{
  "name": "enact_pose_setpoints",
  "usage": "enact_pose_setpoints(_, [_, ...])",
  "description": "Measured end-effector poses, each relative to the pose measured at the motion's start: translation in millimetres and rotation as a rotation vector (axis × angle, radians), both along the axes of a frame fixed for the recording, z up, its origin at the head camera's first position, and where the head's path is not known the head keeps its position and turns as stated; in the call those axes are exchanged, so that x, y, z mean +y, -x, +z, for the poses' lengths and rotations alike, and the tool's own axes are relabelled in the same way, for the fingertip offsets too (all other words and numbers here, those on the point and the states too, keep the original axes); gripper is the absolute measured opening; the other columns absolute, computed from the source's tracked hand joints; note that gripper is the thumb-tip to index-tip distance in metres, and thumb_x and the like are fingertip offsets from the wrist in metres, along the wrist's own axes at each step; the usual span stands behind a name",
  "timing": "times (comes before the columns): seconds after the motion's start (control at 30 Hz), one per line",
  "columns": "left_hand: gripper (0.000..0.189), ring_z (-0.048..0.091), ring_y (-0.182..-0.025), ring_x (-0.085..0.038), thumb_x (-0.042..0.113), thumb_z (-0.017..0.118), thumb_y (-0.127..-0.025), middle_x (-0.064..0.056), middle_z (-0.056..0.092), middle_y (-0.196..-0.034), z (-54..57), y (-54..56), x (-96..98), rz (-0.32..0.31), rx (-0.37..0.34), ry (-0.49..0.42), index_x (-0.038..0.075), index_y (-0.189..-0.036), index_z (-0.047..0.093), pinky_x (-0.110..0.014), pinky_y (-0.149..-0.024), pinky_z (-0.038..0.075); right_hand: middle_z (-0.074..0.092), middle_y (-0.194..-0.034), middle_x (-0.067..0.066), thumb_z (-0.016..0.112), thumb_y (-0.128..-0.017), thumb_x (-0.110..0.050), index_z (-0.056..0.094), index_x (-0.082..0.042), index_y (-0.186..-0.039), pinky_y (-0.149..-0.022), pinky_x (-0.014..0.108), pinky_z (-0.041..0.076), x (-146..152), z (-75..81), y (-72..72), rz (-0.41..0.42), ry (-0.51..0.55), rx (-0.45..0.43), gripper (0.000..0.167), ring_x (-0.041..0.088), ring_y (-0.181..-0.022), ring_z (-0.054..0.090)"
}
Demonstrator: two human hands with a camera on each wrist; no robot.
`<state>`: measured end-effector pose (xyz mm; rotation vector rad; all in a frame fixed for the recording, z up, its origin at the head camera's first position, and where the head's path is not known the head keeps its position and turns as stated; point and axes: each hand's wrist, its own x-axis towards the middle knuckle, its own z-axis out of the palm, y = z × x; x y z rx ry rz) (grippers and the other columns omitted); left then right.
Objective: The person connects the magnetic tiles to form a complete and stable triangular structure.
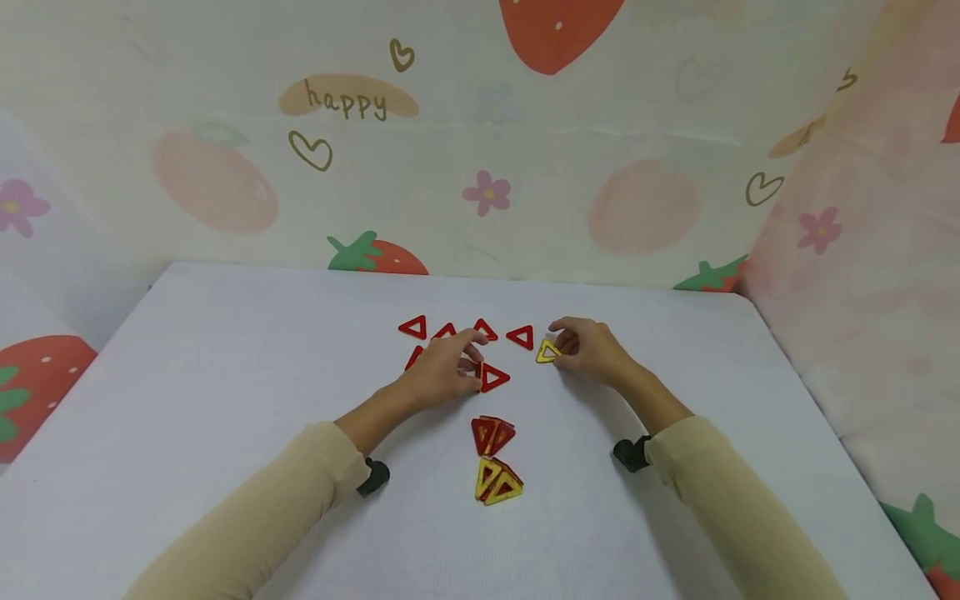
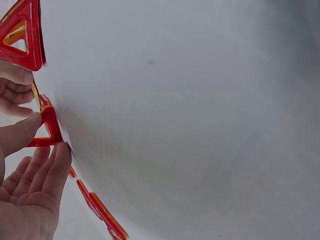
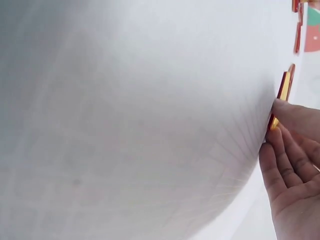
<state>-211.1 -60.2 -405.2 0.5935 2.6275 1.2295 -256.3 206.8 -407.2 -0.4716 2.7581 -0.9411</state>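
My left hand (image 1: 444, 371) pinches a red triangular magnetic tile (image 1: 492, 378) by its left side, thumb toward me. The left wrist view shows that red tile (image 2: 51, 125) between the thumb and the fingertips. Out to the right, my right hand (image 1: 592, 350) holds a yellow triangular tile (image 1: 548, 351) at its right corner. In the right wrist view the thumb lies on the yellow tile (image 3: 283, 90), close over the white tabletop. Just left of that tile lies a flat red triangle (image 1: 521, 337).
More red triangles (image 1: 413, 327) lie in a loose row beyond my left hand, some partly covered by it. Nearer me stand a red cluster of triangles (image 1: 492, 435) and a yellow cluster (image 1: 498, 481). A patterned cloth wall (image 1: 540, 225) rises behind the white table (image 1: 247, 350).
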Motion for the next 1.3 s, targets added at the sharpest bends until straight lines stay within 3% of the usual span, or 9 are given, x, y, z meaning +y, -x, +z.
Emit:
enact_pose_setpoints(0.53, [0.053,0.066,-0.111,-0.028,0.002,0.074,-0.087,-0.012,0.066,-0.114,0.8,-0.5,-0.8,-0.008,-0.01,0.0,0.002,-0.135,0.052,-0.038,-0.094,0.054,0.067,-0.1,0.01,0.07,-0.087,0.005,0.065,0.003,-0.119,-0.089,0.04,0.053,-3,2.4,-5.1,0.14,-0.047,0.037,0.033,0.024,-0.094,0.061])
enact_pose_setpoints(1.3, [0.052,0.067,-0.109,-0.028,0.002,0.075,-0.086,-0.011,0.067,-0.113,-0.7,0.3,-0.1,-0.009,0.009,0.017,0.004,-0.133,0.053,-0.037,-0.092,0.055,0.067,-0.104,0.009,0.071,-0.088,0.002,0.066,-0.001,-0.12,-0.092,0.038,0.053,-19,4.2,-13.0,0.122,-0.041,0.029,0.032,0.022,-0.095,0.06])
